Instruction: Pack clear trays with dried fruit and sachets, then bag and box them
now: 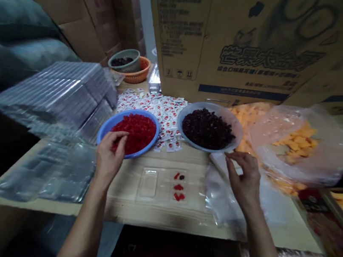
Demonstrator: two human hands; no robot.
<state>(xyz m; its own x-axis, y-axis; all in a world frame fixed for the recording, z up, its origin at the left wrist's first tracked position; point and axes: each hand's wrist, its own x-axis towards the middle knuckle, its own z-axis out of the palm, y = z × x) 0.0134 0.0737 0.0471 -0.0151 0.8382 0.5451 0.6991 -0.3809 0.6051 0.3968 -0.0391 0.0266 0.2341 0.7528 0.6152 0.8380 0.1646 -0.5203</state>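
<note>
My left hand (111, 152) is at the left front rim of the blue bowl of red pieces (137, 130); its fingers are curled together, and what they hold is hidden. Beside the front right rim of the bowl of dark pieces (208, 129), my right hand (243, 173) has thumb and index finger spread, with nothing clear between them. A clear plastic tray (163, 186) lies flat between my hands. Its right side holds several red pieces (178, 187) and one dark piece (182, 177); the rectangular compartment on its left looks empty.
Stacked clear trays (67, 91) stand at the left. Small printed packets (167, 113) lie behind the bowls. Plastic bags (222, 196) and orange pieces (298, 143) are at the right. Large cardboard boxes (252, 41) and two baskets (134, 75) stand at the back.
</note>
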